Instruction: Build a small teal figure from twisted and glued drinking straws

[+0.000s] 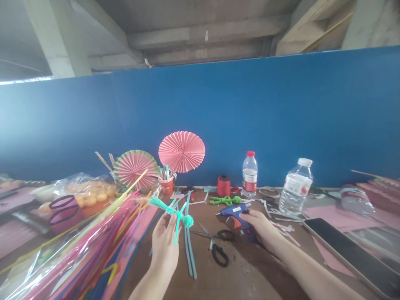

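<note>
My left hand (164,239) pinches a teal pipe-cleaner figure (178,216), which has a coiled round end and thin limbs sticking out. Wrapped round the handle of a blue hot glue gun (235,210) is my right hand (258,225); the nozzle points left, toward the figure. Black-handled scissors (220,241) lie open on the table between both hands. Long pale blue strips (189,254) rest beside my left hand. Behind the glue gun is a bundle of bright green cord-like pieces (225,200).
Plastic-wrapped coloured pipe cleaners (103,237) fill the left side. Pink paper fans (181,152), a red spool (223,186) and water bottles (249,177) stand along the blue partition (281,112). A phone (350,254) lies at right on pink paper. Paper scraps litter the brown table (212,283).
</note>
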The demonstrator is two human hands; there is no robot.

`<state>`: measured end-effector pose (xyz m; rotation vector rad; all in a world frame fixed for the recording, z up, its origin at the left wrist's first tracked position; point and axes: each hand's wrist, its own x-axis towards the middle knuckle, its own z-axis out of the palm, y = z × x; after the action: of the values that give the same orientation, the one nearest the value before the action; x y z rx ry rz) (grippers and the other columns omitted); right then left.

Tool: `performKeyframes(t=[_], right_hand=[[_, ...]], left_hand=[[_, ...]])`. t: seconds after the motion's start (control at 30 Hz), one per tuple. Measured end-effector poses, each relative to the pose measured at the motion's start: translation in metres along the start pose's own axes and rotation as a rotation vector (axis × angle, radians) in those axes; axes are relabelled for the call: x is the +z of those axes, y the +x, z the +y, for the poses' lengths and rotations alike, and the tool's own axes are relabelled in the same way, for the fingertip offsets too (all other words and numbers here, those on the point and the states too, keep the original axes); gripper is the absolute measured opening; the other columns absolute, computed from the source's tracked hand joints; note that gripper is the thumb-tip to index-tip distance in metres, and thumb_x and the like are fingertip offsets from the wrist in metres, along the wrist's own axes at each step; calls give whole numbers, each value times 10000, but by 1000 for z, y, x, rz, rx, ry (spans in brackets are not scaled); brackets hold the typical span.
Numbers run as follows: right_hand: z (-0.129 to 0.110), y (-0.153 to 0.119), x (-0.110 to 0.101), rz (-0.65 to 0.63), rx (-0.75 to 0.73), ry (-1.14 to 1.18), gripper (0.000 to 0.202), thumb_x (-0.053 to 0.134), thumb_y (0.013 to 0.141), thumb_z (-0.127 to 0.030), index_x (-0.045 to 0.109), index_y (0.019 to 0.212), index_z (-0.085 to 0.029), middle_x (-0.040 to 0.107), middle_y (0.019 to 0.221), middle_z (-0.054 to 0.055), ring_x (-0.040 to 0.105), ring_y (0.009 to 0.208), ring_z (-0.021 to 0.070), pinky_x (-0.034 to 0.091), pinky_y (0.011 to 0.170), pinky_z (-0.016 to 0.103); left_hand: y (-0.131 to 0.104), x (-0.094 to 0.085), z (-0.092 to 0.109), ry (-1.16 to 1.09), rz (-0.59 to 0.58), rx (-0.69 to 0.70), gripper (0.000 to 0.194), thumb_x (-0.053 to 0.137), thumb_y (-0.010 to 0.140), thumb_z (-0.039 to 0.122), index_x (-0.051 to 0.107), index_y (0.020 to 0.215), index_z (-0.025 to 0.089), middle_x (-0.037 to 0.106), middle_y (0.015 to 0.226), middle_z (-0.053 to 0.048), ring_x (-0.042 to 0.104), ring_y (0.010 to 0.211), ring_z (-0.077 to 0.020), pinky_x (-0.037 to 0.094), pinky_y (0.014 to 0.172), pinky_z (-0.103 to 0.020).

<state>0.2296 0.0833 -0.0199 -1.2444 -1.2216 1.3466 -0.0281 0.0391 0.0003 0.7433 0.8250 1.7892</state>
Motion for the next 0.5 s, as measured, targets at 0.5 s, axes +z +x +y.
performKeyframes(t=[0.5], right_hand=[[3, 1, -17, 255, -125, -419, 290, 616, 528, -80, 591, 772, -235, 644, 695, 13, 587, 768, 238, 343, 597, 253]], left_hand=[[-7, 4, -3, 83, 6, -14, 273, 688, 647, 274, 612, 887, 168, 621, 722, 7, 571, 646, -122, 443, 681, -271]])
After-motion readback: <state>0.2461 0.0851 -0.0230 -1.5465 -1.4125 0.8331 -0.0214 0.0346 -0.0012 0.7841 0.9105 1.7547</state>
